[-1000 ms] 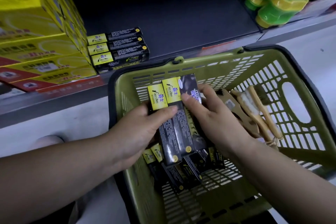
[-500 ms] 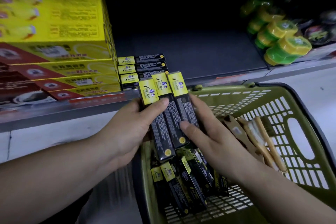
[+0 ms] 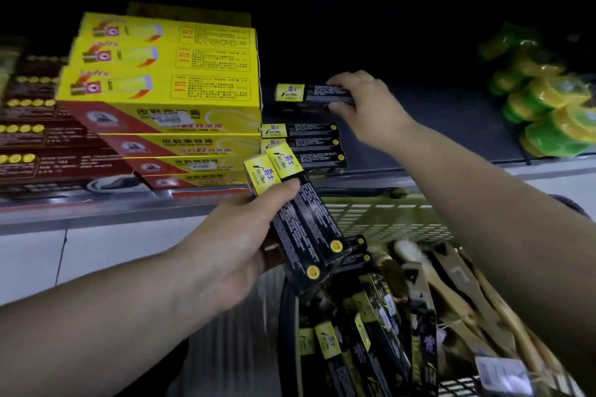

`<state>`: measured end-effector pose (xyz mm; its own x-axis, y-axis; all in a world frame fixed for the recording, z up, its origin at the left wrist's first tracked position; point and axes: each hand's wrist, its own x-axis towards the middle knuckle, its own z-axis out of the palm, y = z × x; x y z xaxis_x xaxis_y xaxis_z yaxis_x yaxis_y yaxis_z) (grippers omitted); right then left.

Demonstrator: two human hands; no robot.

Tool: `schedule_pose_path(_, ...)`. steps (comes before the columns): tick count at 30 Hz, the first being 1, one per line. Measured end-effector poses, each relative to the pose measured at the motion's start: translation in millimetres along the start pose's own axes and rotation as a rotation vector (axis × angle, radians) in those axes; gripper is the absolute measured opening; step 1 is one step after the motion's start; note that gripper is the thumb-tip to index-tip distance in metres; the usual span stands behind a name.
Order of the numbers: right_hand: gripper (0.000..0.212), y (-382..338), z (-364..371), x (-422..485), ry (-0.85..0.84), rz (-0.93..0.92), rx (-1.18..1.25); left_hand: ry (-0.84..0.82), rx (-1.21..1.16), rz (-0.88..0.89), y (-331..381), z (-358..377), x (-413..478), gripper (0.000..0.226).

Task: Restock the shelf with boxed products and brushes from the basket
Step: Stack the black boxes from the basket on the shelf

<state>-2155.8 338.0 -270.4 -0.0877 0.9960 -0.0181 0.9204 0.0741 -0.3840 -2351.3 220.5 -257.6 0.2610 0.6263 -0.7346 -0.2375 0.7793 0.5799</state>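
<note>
My left hand (image 3: 235, 235) grips two long black boxes with yellow ends (image 3: 300, 213), held tilted above the green basket (image 3: 380, 213). My right hand (image 3: 364, 103) reaches over the shelf and holds one more black box (image 3: 306, 93) level, just above a stack of three like boxes (image 3: 309, 143) on the dark shelf (image 3: 451, 126). Inside the basket lie several more black boxes (image 3: 361, 342) and wooden brushes (image 3: 477, 296) at the right side.
Large yellow and red boxes (image 3: 180, 97) are stacked left of the black stack. Dark brown boxes (image 3: 42, 145) lie further left. Green and yellow round packs (image 3: 548, 113) sit at the shelf's right. The shelf's metal front edge (image 3: 113, 213) runs below.
My right hand took one box from the bundle and carried it up over the shelf stack. My left hand keeps the other two. The view tilted up toward the shelf.
</note>
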Motion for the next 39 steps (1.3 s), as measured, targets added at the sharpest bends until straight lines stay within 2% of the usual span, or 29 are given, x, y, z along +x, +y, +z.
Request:
schedule_pose_path(4, 0.043, 13, 28, 32, -0.289, 0.035, -0.049, 0.004, 0.005, -0.013, -2, -1, 1, 0.033)
schedule_pose_path(7, 0.041, 17, 44, 34, -0.413, 0.070, 0.013, 0.011, -0.004, -0.010, -2, 0, 2, 0.024)
schedule_pose_path(10, 0.040, 18, 52, 31, -0.408, 0.057, 0.054, 0.012, 0.008, -0.001, -4, 0, 3, 0.026)
schedule_pose_path(13, 0.044, 18, 48, 24, -0.384, 0.071, -0.005, 0.012, 0.008, 0.007, -4, 2, 5, 0.031)
schedule_pose_path(15, 0.045, 10, 37, 12, -0.258, 0.059, -0.015, 0.014, -0.002, 0.017, -1, 4, 7, 0.026)
schedule_pose_path(17, 0.034, -3, 21, -11, -0.117, 0.051, 0.170, -0.005, -0.010, 0.018, 2, 7, 8, 0.029)
schedule_pose_path(18, 0.026, -9, 12, -27, -0.110, 0.067, 0.308, -0.021, -0.010, 0.022, 4, 8, 9, 0.030)
schedule_pose_path(20, 0.019, -25, -6, -64, -0.270, 0.106, 0.580, -0.051, -0.005, 0.047, 6, 10, 9, 0.028)
schedule_pose_path(22, 0.029, -38, -20, -94, -0.429, 0.100, 0.726, -0.070, -0.002, 0.082, 9, 14, 9, 0.030)
schedule_pose_path(24, 0.045, -42, -28, -107, -0.448, 0.081, 0.721, -0.083, -0.002, 0.118, 10, 19, 9, 0.029)
schedule_pose_path(26, 0.051, -41, -32, -106, -0.459, 0.089, 0.695, -0.091, -0.014, 0.146, 10, 24, 10, 0.029)
schedule_pose_path(28, 0.042, -38, -31, -100, -0.442, 0.115, 0.743, -0.086, -0.041, 0.162, 11, 25, 13, 0.027)
schedule_pose_path(30, 0.024, -37, -31, -87, -0.350, 0.172, 0.807, -0.076, -0.090, 0.160, 14, 26, 15, 0.021)
schedule_pose_path(32, 0.014, -36, -29, -67, -0.203, 0.169, 0.679, -0.056, -0.128, 0.139, 16, 26, 16, 0.016)
schedule_pose_path(35, 0.034, -26, -23, -21, 0.013, 0.000, 0.092, -0.067, -0.098, 0.093, 18, 30, 15, 0.026)
schedule_pose_path(37, 0.041, -20, -12, 10, 0.069, -0.061, -0.131, -0.096, -0.048, 0.071, 18, 34, 18, 0.037)
schedule_pose_path(39, 0.044, -15, 4, 34, 0.043, -0.073, -0.263, -0.099, -0.002, 0.070, 18, 35, 20, 0.039)
